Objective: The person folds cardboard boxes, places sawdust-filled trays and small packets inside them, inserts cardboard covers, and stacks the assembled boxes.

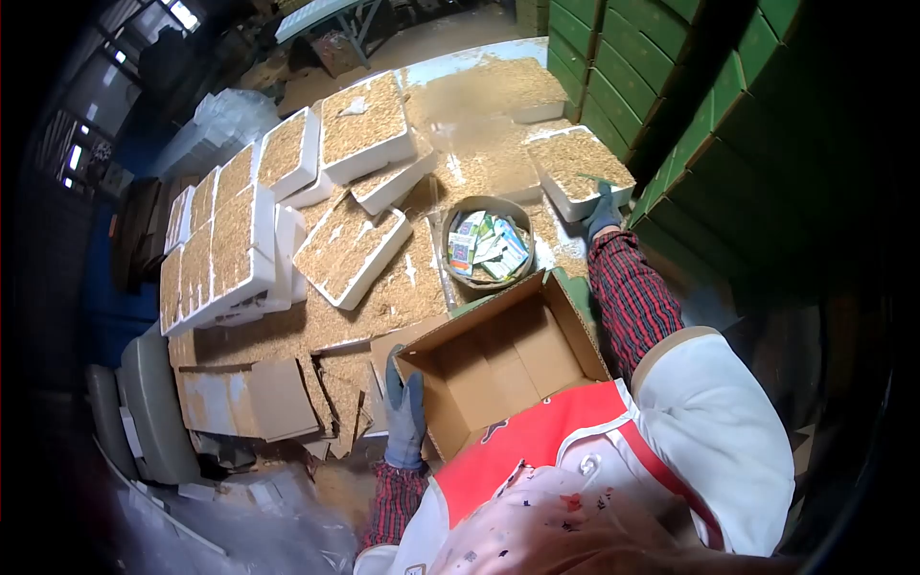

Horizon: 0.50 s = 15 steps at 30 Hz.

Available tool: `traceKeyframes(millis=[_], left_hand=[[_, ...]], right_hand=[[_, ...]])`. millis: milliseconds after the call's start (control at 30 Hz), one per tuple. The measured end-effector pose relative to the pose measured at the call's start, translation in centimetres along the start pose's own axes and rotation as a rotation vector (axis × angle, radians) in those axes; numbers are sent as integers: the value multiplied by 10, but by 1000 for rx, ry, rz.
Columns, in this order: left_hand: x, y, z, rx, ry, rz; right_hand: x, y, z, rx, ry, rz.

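Note:
An open, empty cardboard box (503, 359) rests against my front, tilted a little. My left hand (405, 412), in a grey glove, grips its left side wall. Farther up on the right, my gloved right hand (603, 213) touches the near right corner of a white foam tray (579, 169) filled with wood shavings; its fingers are partly hidden. Between the hands, beyond the box, stands a round container (486, 280) holding printed packets (489, 243).
Several shavings-filled foam trays (364, 125) are stacked at the left and back. Green boxes (661, 57) rise in stacks on the right. Flattened cardboard (280, 398) lies at the near left, beside a grey chair (158, 412). Loose shavings cover the table (383, 292).

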<state>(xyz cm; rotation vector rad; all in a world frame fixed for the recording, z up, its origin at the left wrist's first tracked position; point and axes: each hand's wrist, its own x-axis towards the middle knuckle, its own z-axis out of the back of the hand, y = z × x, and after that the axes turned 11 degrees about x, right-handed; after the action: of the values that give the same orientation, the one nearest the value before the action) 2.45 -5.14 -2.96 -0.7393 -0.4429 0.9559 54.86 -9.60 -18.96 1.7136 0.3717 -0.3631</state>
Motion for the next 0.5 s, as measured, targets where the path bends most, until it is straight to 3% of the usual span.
traceKeyframes(millis=[67,133,200,233,300,367,433,467,500], left_hand=[[-4,15,-3,-51,14,-17],[0,-7,2,-138,28,42],[1,10,-4,-25,10,-50],[2,17,-8,33,-7,-94],[3,10,-3,52,2,-45],[3,0,0,25,11,-1],[7,-8,0,-44,8,26],[9,-12,-2,-126,-2,42],[11,-15,-4,-205,-12,61]], right_hand=[[5,6,-3,501,-98,-274],[71,-36,-6,336,-37,-182],[53,-13,-25,269,15,-140],[93,-25,-37,355,31,-53],[70,12,-50,596,235,-302],[7,69,-57,525,141,-464],[-59,110,-53,694,275,-471],[-48,112,-37,771,569,-536],[-95,136,-27,744,681,-383]])
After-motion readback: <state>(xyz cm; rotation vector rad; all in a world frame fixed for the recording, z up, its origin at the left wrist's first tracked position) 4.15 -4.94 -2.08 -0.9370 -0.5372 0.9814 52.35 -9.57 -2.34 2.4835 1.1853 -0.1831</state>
